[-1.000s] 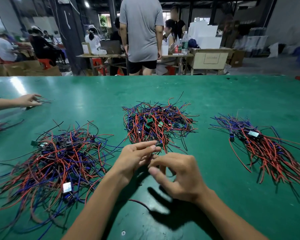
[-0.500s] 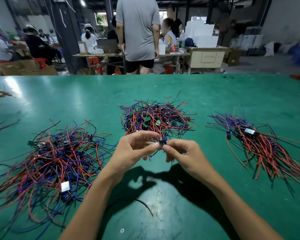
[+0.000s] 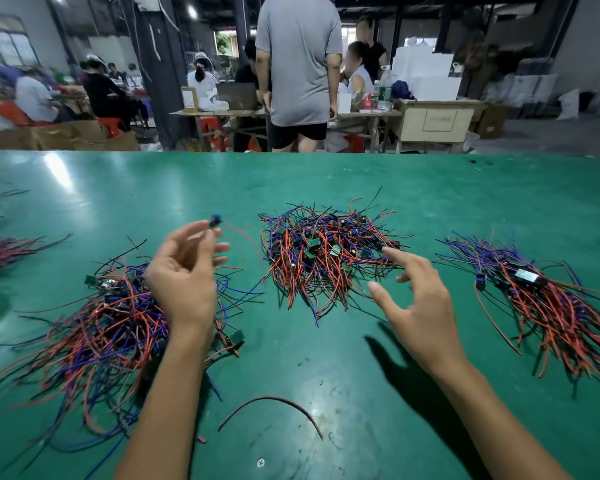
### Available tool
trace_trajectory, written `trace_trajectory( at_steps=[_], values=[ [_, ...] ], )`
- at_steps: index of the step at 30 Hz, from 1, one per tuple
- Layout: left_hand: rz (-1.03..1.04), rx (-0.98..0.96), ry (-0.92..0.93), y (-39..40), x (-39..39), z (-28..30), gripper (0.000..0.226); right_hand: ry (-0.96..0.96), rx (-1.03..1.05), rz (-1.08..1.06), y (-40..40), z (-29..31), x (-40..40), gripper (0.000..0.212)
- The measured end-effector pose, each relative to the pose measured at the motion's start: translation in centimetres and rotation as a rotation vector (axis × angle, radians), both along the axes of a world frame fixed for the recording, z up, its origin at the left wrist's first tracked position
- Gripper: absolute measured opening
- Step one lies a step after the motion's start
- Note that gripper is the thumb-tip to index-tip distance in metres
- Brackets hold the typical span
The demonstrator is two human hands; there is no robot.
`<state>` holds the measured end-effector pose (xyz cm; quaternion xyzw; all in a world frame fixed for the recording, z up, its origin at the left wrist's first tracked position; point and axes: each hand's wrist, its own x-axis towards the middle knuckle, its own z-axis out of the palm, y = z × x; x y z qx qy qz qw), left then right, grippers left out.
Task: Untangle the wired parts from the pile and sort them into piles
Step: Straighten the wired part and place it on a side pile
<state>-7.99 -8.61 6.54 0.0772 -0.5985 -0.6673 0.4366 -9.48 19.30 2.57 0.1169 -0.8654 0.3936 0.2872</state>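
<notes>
While the left hand pinches a small blue part left of centre, the spread, empty right hand sits nearer the tangled middle pile, just upward

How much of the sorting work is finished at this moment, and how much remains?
Done: two side piles already lie sorted, the left pile and the right pile. In hand: the left hand pinches a small blue wired part above the table; the right hand reaches open toward the tangled middle pile. Left: that middle pile is still large, and a loose wire lies nearby.
</notes>
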Motion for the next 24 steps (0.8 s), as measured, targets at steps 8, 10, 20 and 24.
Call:
trace_trajectory(
  at_steps=[8,10,20,24],
  values=[
    [0.47,-0.387,-0.646,-1.2,0.0,-1.3,0.043,-0.369,0.307,-0.154,0.0,-1.6,-0.8,0.023],
    [0.497,-0.51,-0.788,-0.3,0.1,-1.7,0.048,-0.34,0.318,-0.183,0.2,-1.5,-0.8,0.016],
    [0.494,-0.688,-0.876,2.0,0.3,-1.8,0.088,-0.126,0.024,-0.066,-0.4,-1.2,-0.3,0.024],
    [0.462,-0.731,-0.989,1.4,0.6,-1.8,0.089,-0.035,-0.3,0.012,-0.8,-0.2,0.0,0.018]
  ],
)
